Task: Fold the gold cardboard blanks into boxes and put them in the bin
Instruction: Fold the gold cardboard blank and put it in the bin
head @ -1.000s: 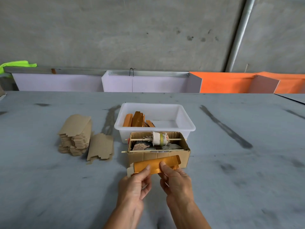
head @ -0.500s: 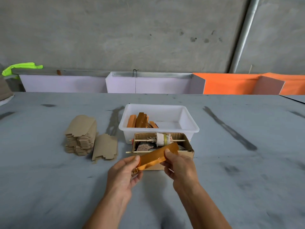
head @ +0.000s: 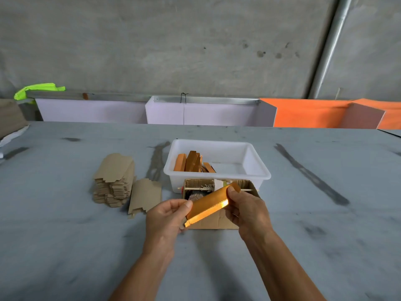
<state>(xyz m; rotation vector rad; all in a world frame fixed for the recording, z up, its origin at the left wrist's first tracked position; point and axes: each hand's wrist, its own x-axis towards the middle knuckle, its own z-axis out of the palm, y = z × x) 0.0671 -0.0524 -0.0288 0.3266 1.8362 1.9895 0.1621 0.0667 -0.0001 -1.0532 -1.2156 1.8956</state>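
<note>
Hands, left hand (head: pixel 165 216), right hand (head: pixel 245 208), pinching unmarked gold blank (head: pixel 208 203) ends

From my feed: open brown cardboard box (head: pixel 219 220) with sticks and a rag sits on the grey table (head: pixel 65 246); neon-green cloth (head: pixel 36 90) on the back rail.

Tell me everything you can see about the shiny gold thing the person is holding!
The gold cardboard piece is a long, narrow strip of glossy card, bright where light catches its lower edge. It is lifted off the table and tilted, its right end higher and farther away. The left hand grips its lower end and the right hand pinches its upper end. It hangs in front of a brown cardboard box, not touching the table. Whether it is fully folded cannot be told.
</note>
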